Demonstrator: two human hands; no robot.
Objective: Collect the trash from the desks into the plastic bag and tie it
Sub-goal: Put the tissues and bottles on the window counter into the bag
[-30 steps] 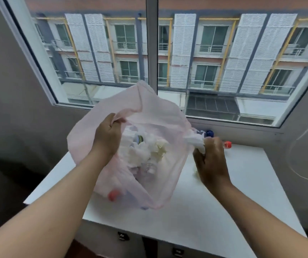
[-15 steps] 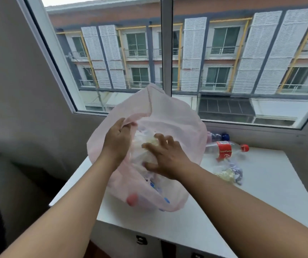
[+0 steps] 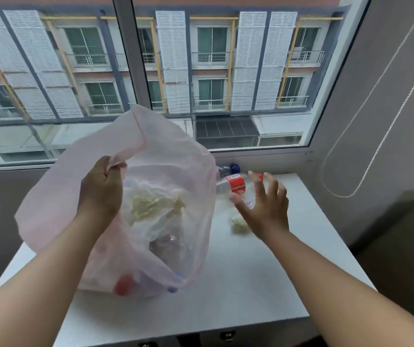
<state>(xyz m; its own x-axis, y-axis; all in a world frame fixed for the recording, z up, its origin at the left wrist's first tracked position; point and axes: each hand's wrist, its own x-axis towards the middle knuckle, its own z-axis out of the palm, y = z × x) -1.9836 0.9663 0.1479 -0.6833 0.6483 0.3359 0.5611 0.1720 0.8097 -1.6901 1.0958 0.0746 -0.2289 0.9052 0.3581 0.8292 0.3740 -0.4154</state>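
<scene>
A pale pink plastic bag stands open on the white desk, holding crumpled tissues, wrappers and bottles. My left hand grips the near rim of the bag. My right hand hovers with spread fingers, holding nothing, to the right of the bag above the desk. Just beyond its fingers lies a clear bottle with a red label. A crumpled yellowish wrapper lies on the desk beside the right wrist. A bottle with a blue cap lies behind, by the window sill.
A large window fills the wall behind the desk. A blind cord hangs in a loop on the right wall. The desk's front edge runs across the bottom of the view, with dark floor on either side.
My right hand has come out of the bag, having left the tissue inside, and moved right toward the red-label bottle. My left hand still holds the bag rim.
</scene>
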